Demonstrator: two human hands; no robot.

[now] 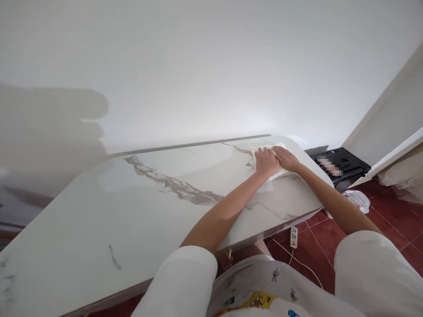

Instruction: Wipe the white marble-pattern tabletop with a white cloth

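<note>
A white cloth (276, 148) lies on the far right corner of a white marble table (139, 207) with grey veins. My left hand (266, 161) rests flat on the cloth, fingers stretched toward the wall. My right hand (287, 158) lies beside it, also flat on the cloth, fingers pointing left and touching the left hand. Both arms reach out from white sleeves across the table's right end. Most of the cloth is hidden under the two hands.
A white wall stands just behind the table. Right of the table a black device (340, 164) sits on the dark red tiled floor (393, 215), with a plastic bag (358, 199), a white power strip (293, 236) and its cord. A white panel (386, 127) leans at the right.
</note>
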